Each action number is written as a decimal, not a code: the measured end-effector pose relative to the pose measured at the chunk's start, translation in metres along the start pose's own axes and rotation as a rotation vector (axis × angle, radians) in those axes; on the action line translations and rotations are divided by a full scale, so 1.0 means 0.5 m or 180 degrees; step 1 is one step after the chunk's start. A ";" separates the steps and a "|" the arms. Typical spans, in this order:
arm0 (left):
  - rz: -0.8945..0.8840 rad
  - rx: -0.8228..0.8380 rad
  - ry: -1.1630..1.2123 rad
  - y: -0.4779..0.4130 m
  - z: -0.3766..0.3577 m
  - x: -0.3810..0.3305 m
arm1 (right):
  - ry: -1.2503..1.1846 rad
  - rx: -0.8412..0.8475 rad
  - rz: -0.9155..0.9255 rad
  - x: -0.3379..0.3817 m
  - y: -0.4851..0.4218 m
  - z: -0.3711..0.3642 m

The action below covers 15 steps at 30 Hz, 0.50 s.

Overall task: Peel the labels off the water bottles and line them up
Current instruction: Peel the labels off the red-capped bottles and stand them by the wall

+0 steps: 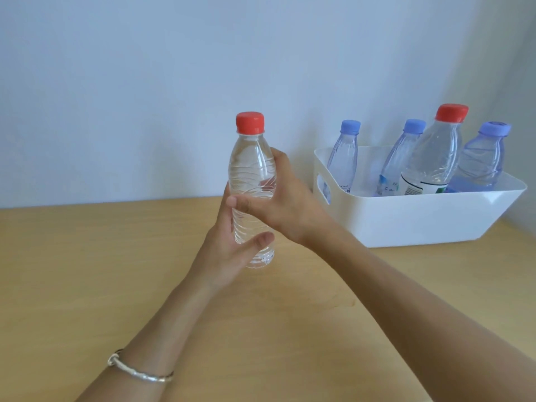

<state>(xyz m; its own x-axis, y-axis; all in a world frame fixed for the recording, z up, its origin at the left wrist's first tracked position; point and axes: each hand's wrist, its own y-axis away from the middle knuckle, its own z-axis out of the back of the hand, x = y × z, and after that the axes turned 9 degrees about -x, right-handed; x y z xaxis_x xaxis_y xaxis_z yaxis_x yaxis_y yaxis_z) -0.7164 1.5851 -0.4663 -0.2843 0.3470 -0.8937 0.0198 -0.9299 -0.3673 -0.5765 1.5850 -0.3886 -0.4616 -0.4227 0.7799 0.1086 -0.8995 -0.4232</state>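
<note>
A clear water bottle (251, 169) with a red cap and no label on it stands upright, held just above the wooden table (87, 271). My left hand (229, 253) grips its lower half from the left and below, thumb across the front. My right hand (281, 204) wraps its middle from the right, thumb on the front. A white bin (406, 219) at the right holds several bottles with labels: a red-capped one (435, 152) and three with blue caps (345, 158) (400, 158) (484, 158).
A pale wall stands close behind the table. The bin sits near the table's back right corner. A silver bracelet (139, 372) circles my left wrist.
</note>
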 end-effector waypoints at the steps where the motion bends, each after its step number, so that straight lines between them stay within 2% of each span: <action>1: 0.0020 -0.0002 0.0006 -0.001 0.000 0.000 | -0.0003 -0.0026 0.0000 0.001 0.002 -0.001; 15: 0.0057 -0.0011 0.0068 -0.003 -0.004 0.000 | -0.0096 -0.0186 -0.0028 -0.002 0.011 -0.002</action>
<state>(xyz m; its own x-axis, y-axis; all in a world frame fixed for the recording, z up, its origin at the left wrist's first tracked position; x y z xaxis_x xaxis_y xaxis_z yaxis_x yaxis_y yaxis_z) -0.7147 1.5865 -0.4663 -0.2632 0.3328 -0.9055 0.0282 -0.9356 -0.3520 -0.5765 1.5803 -0.3922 -0.4354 -0.4187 0.7970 0.0528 -0.8956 -0.4417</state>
